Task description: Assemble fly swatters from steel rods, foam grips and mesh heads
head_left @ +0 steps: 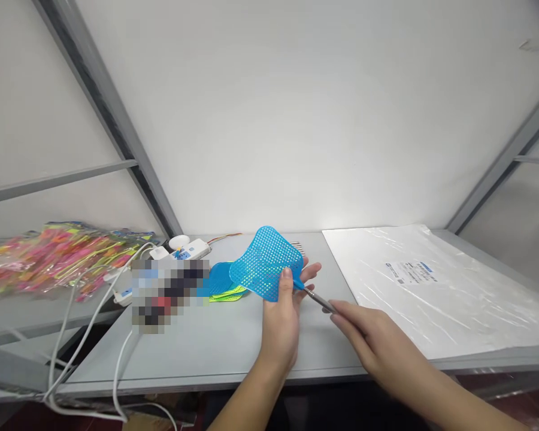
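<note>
A blue mesh fly swatter head (266, 261) is in my left hand (282, 326), the thumb on its face near the neck and the other fingers behind it. Its neck meets a thin metal rod handle (320, 300). My right hand (377, 336) pinches this rod near its lower end, fingers closed. On the table just left of the held piece lies a small stack of blue swatter heads (220, 279) with yellow-green swatter heads (228, 295) under them. Behind my left fingers, several slim metal rods (298, 246) show in part.
A plastic-wrapped white board (413, 299) with labels covers the table's right side. Power strips (195, 248) and white cables (99, 302) are at the left, beside a blurred-out patch. Farther left lies a heap of colourful bagged items (63, 257). A white wall (296, 120) stands behind.
</note>
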### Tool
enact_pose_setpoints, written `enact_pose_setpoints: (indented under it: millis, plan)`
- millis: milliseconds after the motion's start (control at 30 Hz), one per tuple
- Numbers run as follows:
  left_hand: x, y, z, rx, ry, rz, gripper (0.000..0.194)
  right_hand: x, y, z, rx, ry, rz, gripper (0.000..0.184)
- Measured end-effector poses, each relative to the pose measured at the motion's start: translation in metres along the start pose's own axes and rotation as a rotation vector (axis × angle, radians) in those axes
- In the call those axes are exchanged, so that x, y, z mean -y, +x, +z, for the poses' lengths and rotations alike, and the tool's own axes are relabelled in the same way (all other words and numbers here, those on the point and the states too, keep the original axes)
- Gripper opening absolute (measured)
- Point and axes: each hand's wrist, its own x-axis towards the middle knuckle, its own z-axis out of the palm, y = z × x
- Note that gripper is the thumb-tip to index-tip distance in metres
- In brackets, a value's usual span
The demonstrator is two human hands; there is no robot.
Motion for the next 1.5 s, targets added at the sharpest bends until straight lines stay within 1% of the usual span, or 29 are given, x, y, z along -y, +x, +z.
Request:
enact_pose_setpoints:
  millis: [133, 233, 333, 500, 600, 700, 767, 800, 833, 867, 900, 933, 1000, 1033, 1067, 1100, 1167, 1233, 1333, 1433, 1500]
  plan:
    - [0.001, -0.004, -0.01, 0.108, 0.03, -0.055, 0.039, 0.006, 0.002, 0.001, 0.038, -0.054, 0.024, 0.026]
    - [0.007, -0.007, -0.016, 0.152, 0.007, -0.082, 0.037, 0.003, 0.005, 0.007, 0.066, -0.044, 0.054, 0.028]
    - [0.015, -0.008, -0.022, 0.209, -0.011, -0.122, 0.035, -0.005, 0.006, 0.014, 0.063, 0.012, 0.048, 0.03]
    - [0.021, -0.008, -0.03, 0.195, -0.006, -0.128, 0.032, -0.012, 0.003, 0.018, 0.054, 0.01, 0.061, 0.029]
    - [0.019, -0.011, -0.029, 0.198, 0.036, -0.109, 0.032, -0.008, 0.001, 0.017, 0.045, 0.009, 0.056, 0.031]
    - [0.012, -0.012, -0.028, 0.198, 0.053, -0.086, 0.031, -0.003, -0.003, 0.016, 0.037, 0.006, 0.043, 0.031]
    - [0.003, -0.009, -0.033, 0.162, 0.027, -0.06, 0.031, -0.005, -0.006, 0.016, 0.034, -0.018, 0.047, 0.031]
    - [-0.004, -0.006, -0.038, 0.12, -0.006, -0.032, 0.032, -0.008, -0.009, 0.015, 0.032, -0.041, 0.058, 0.032]
    - [-0.011, -0.001, -0.044, 0.068, -0.048, -0.006, 0.033, -0.011, -0.012, 0.015, 0.028, -0.066, 0.074, 0.032]
    - [-0.018, 0.004, -0.05, -0.004, -0.101, 0.049, 0.036, -0.016, -0.015, 0.014, 0.02, -0.092, 0.095, 0.033]
    - [-0.024, 0.01, -0.056, -0.075, -0.128, 0.114, 0.034, -0.021, -0.019, 0.013, 0.01, -0.117, 0.117, 0.034]
    - [-0.028, 0.015, -0.06, -0.103, -0.107, 0.149, 0.031, -0.026, -0.022, 0.012, 0.005, -0.14, 0.135, 0.035]
    - [-0.029, 0.024, -0.063, -0.023, 0.011, 0.084, 0.033, -0.036, -0.026, 0.011, 0.006, -0.193, 0.156, 0.037]
    - [-0.027, 0.028, -0.063, 0.041, 0.074, 0.024, 0.035, -0.041, -0.026, 0.011, 0.009, -0.232, 0.163, 0.037]
    - [-0.023, 0.031, -0.062, 0.128, 0.154, -0.074, 0.038, -0.045, -0.025, 0.011, 0.01, -0.275, 0.177, 0.038]
    - [-0.019, 0.034, -0.06, 0.16, 0.194, -0.13, 0.039, -0.049, -0.023, 0.011, 0.002, -0.318, 0.201, 0.038]
    - [-0.014, 0.041, -0.061, 0.216, 0.25, -0.202, 0.037, -0.054, -0.016, 0.013, -0.015, -0.375, 0.257, 0.04]
    - [-0.016, 0.048, -0.066, 0.276, 0.297, -0.23, 0.039, -0.057, -0.006, 0.018, -0.012, -0.377, 0.273, 0.039]
    - [-0.027, 0.058, -0.075, 0.376, 0.363, -0.246, 0.042, -0.055, 0.006, 0.029, -0.002, -0.35, 0.22, 0.036]
    - [-0.045, 0.061, -0.081, 0.447, 0.413, -0.241, 0.042, -0.053, 0.014, 0.041, -0.008, -0.347, 0.187, 0.034]
    - [-0.063, 0.056, -0.087, 0.445, 0.458, -0.208, 0.039, -0.054, 0.017, 0.047, -0.023, -0.368, 0.185, 0.033]
